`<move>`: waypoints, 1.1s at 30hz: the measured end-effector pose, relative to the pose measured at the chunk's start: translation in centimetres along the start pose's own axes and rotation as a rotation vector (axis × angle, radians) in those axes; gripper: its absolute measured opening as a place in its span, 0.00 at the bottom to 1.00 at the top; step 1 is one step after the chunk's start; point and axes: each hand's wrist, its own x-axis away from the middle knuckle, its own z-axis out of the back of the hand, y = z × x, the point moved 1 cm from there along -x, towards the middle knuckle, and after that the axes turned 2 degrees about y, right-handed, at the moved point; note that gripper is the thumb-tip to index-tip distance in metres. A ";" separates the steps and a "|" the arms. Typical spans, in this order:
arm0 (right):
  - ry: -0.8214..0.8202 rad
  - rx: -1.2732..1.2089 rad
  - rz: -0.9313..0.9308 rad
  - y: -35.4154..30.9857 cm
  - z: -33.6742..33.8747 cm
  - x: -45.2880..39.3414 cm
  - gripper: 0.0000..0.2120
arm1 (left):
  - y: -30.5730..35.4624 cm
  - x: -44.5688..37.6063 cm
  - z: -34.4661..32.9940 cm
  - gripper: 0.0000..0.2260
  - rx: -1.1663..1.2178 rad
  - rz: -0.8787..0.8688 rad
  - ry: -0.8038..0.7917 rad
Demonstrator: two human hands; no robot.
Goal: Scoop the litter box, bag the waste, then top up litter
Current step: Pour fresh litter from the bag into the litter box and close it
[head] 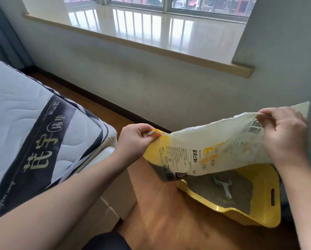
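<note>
A cream and yellow litter bag (214, 148) hangs sideways in the air above the yellow litter box (263, 210). My left hand (135, 139) pinches the bag's yellow end. My right hand (284, 134) grips its cream end, higher up. The bag looks flat and slack. The box sits on the wooden floor and holds grey litter (221, 193). A pale grey scoop (223, 184) lies on the litter. The bag hides the far part of the box.
A quilted mattress (28, 130) on a beige bed base fills the left side. A grey wall (151, 83) with a dark skirting board runs behind the box, under a glossy window sill (151, 29). Wooden floor (169, 222) lies between bed and box.
</note>
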 end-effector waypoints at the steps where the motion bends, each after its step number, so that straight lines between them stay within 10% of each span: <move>1: -0.004 -0.009 0.008 0.5 0.0 0.0 0.07 | 0.2 -0.1 0.1 0.02 0.007 0.001 0.004; 33: -0.511 -0.012 0.285 -1.1 -4.7 1.9 0.07 | -1.1 -2.6 -1.8 0.05 0.145 0.016 -0.021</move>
